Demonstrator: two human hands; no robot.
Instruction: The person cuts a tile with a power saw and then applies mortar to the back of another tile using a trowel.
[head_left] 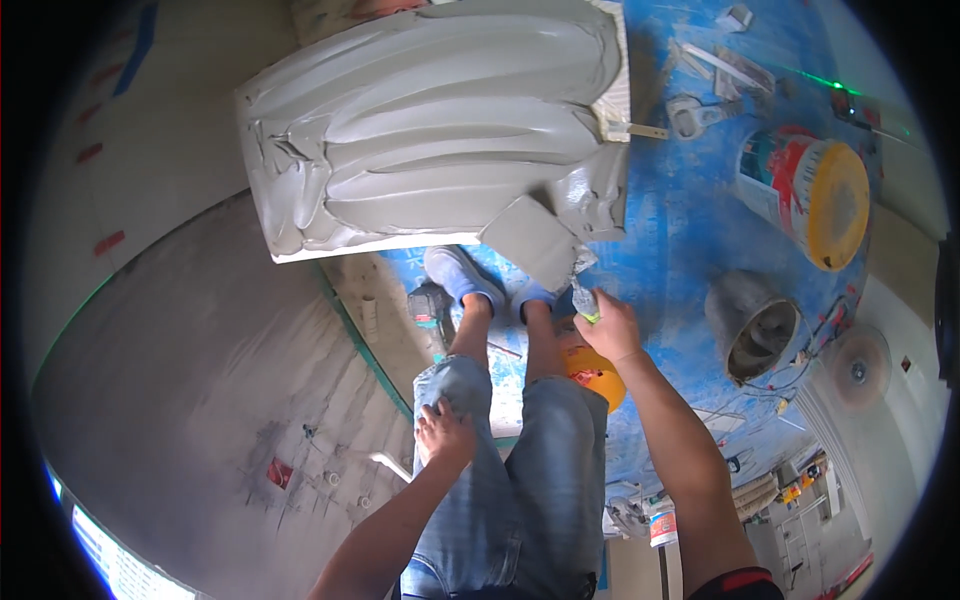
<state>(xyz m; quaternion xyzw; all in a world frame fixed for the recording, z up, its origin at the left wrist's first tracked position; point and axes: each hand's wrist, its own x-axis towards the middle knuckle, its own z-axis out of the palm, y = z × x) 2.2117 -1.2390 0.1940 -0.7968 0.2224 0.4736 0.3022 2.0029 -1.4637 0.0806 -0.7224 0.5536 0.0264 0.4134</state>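
A large pale tile (345, 246) lies ahead of me, its upper face covered with wet grey mortar (440, 130) in long curved ridges. My right hand (612, 328) is closed round the handle of a trowel (530, 243). The trowel's flat, mortar-coloured blade overlaps the tile's near edge, right of the middle; whether it presses on the mortar I cannot tell. My left hand (444, 434) rests on my left knee with its fingers apart, holding nothing.
Blue sheeting (670, 270) covers the floor. On the right are a paint bucket (805, 195) on its side and a mortar-stained bucket (755, 330). A cordless power tool (430, 315) lies by my left foot, a yellow bucket (595, 375) by my right leg. A grey wall (210, 400) stands left.
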